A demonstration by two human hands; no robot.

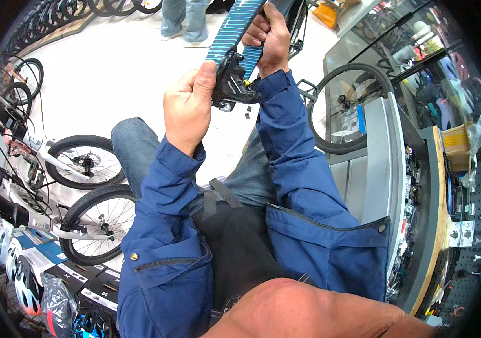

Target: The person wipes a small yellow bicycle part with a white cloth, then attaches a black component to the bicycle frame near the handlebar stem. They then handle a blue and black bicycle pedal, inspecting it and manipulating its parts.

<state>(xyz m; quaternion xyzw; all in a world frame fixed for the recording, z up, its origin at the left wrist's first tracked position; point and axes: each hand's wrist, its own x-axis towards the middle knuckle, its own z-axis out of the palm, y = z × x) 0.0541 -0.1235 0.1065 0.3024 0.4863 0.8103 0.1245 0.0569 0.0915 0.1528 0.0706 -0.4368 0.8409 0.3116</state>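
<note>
A dark bicycle fork with bright blue stripes [230, 32] is held up in front of me, two legs showing. My left hand [190, 104] grips the end of the left leg, thumb lying along its top and fingers hidden underneath. Beside that thumb a black disc brake caliper [232, 79] sits on the leg, with a small yellow bit at its right side. My right hand [271, 42] is wrapped around the other leg, farther out and to the right. The fork's upper part runs out of view at the top.
Two small dark pieces [248, 112] lie on the white floor below the fork. White bicycles with black wheels [85, 160] stand at left, near helmets [26, 281] and boxes. At right are a loose wheel [353, 107], a grey cabinet [373, 163] and a tool pegboard [477, 259]. Another person's legs [185, 19] stand ahead.
</note>
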